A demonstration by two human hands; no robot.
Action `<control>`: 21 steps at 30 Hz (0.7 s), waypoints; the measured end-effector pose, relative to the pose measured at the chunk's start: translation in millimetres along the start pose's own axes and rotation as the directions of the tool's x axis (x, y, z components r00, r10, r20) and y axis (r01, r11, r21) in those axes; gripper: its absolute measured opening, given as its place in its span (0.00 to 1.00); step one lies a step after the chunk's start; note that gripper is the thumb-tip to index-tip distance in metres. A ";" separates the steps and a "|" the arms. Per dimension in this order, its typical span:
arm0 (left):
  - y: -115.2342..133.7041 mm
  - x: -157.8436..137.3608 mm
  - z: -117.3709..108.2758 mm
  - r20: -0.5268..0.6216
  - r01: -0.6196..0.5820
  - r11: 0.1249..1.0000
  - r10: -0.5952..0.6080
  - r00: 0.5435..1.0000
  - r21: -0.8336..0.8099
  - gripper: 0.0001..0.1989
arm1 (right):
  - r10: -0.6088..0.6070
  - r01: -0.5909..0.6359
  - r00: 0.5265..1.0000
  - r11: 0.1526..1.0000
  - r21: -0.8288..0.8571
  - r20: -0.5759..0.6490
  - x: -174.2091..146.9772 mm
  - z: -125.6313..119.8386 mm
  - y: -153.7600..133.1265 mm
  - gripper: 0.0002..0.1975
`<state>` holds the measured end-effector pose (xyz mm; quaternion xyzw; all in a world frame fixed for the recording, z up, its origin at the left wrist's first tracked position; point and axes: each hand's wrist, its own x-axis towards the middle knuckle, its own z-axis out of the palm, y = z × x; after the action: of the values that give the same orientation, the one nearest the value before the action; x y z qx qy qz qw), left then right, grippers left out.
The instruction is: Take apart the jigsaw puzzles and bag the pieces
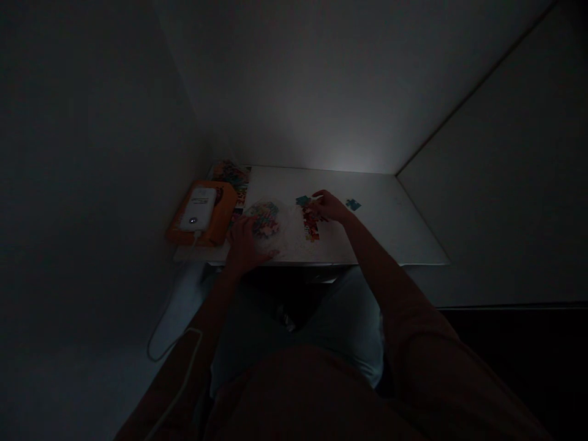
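Observation:
A narrow strip of joined jigsaw puzzle pieces (311, 229) lies on the white table, with a teal puzzle piece (302, 200) at its far end. Over the strip's far end, my right hand (328, 207) has its fingers closed in a pinch, apparently on a small puzzle piece that they mostly cover. A clear plastic bag (264, 219) with many loose pieces lies left of the strip. My left hand (243, 241) rests at the bag's near left side, fingers spread and thumb apart. The dim light blurs fine detail.
At the left, a white power bank (198, 209) with a cable lies on an orange box (223, 214). Behind it is a colourful printed sheet (241, 190). Some teal pieces (353, 204) lie right of my right hand. Walls enclose the table (386, 239).

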<state>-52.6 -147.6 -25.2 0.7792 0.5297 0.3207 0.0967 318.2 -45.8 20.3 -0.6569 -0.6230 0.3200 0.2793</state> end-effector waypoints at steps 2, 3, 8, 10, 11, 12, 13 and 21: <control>0.4 0.1 0.1 0.002 0.008 1.000 -0.008 1.000 0.012 0.68 | 0.009 -0.011 1.000 0.979 -0.206 -0.013 1.6 6.0 -3.9 0.29; 1.0 0.1 -0.2 0.004 0.009 1.000 -0.009 1.000 0.017 0.68 | 0.006 -0.014 1.000 0.957 -0.290 -0.027 2.5 8.5 -5.7 0.31; 4.3 -0.5 -3.1 0.015 -0.001 0.999 0.000 1.000 0.033 0.67 | 0.026 -0.021 1.000 0.926 -0.376 0.009 6.5 12.7 -8.9 0.30; 4.9 -0.5 -3.7 0.017 0.001 0.999 -0.002 1.000 0.038 0.68 | 0.051 -0.034 0.998 0.943 -0.332 0.043 7.4 12.9 -8.4 0.32; 5.1 -0.4 -3.9 0.017 0.003 0.999 -0.003 1.000 0.038 0.68 | 0.065 -0.044 0.996 0.952 -0.304 0.059 7.6 13.1 -8.2 0.34; 5.3 -0.2 -4.0 0.016 0.003 0.999 -0.004 1.000 0.038 0.68 | 0.078 -0.056 0.995 0.961 -0.271 0.070 7.8 13.2 -8.1 0.35; 5.6 -0.1 -4.2 0.016 0.004 0.999 -0.005 1.000 0.038 0.68 | 0.081 -0.062 0.994 0.971 -0.233 0.074 8.1 13.0 -8.3 0.36; 7.9 -1.1 -5.0 0.017 0.002 0.999 -0.002 1.000 0.050 0.66 | -0.098 0.093 0.994 0.992 0.086 0.057 0.2 -5.5 -11.4 0.20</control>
<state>-49.8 -152.8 -17.9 0.7836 0.5375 0.3006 0.0820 315.2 -44.7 32.5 -0.6039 -0.6481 0.3518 0.3026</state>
